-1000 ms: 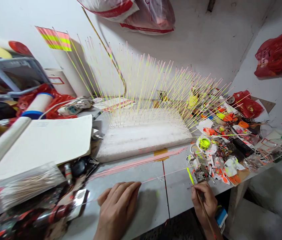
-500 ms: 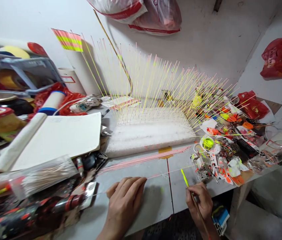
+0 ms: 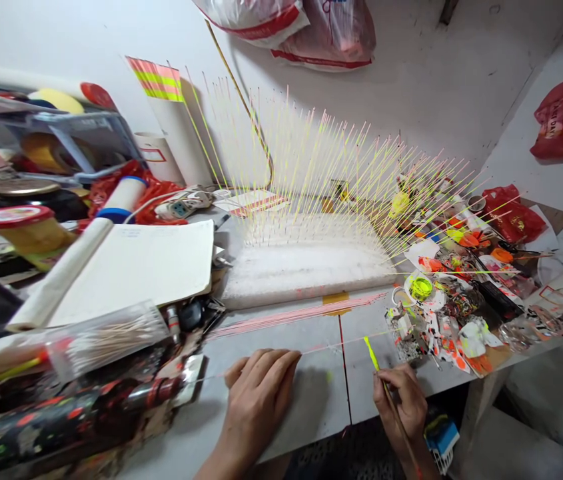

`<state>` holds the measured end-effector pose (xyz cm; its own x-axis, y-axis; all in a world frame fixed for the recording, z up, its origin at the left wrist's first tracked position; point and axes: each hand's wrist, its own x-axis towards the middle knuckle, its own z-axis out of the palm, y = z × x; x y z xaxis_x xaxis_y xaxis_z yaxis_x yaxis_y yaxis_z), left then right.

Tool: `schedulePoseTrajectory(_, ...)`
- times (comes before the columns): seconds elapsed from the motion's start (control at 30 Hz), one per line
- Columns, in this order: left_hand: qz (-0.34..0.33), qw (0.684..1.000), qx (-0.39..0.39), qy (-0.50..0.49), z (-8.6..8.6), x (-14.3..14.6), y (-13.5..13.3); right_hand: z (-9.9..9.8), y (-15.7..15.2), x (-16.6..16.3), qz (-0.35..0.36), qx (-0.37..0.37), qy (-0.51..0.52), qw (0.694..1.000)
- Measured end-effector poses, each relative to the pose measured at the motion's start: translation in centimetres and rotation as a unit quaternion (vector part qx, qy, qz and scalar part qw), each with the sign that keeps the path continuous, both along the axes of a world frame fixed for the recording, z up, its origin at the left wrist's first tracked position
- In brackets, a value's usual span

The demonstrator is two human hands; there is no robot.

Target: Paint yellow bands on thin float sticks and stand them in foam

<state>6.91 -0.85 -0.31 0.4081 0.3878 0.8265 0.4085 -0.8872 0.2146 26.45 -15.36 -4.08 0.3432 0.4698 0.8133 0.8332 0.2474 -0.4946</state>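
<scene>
L hand (image 3: 256,407) on thin rod (image 3: 334,347), fingers hide contact, grip unclear. R hand (image 3: 401,413) well apart, pinches thin brush (image 3: 371,353), yellow tip up, shaft partly hidden. Both forearms cut off by frame. Pink rods (image 3: 291,317) lie on table (image 3: 321,400); foam block (image 3: 306,273) bristles w/ tilted rods; paint-spattered scraps (image 3: 441,333) too jumbled to make out.

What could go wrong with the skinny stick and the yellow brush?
A few things might go wrong. The thin stick under the left hand looks very slender, so pressing hard might bend or snap it. If the paintbrush in the right hand is wet, it could smear the stick or drip. The pointed rods standing in the white foam block are crowded, so a bumped elbow might knock them.
</scene>
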Motion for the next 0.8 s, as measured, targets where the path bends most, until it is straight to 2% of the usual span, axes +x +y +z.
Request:
schedulePoseTrajectory(0.3, 0.001, 1.0, -0.01, 0.003, 0.4, 0.0, -0.2, -0.3, -0.5, 0.3, -0.02, -0.006, 0.016, 1.0)
schedulePoseTrajectory(0.6, 0.01, 1.0, 0.0, 0.002, 0.4, 0.1, -0.3, 0.2, 0.0, -1.6, 0.036, 0.0, 0.027, 0.999)
schedulePoseTrajectory(0.8, 0.014, 1.0, -0.01, -0.003, 0.3, 0.1, -0.5, 0.7, 0.7, -2.3, 0.037, -0.006, 0.013, 0.999)
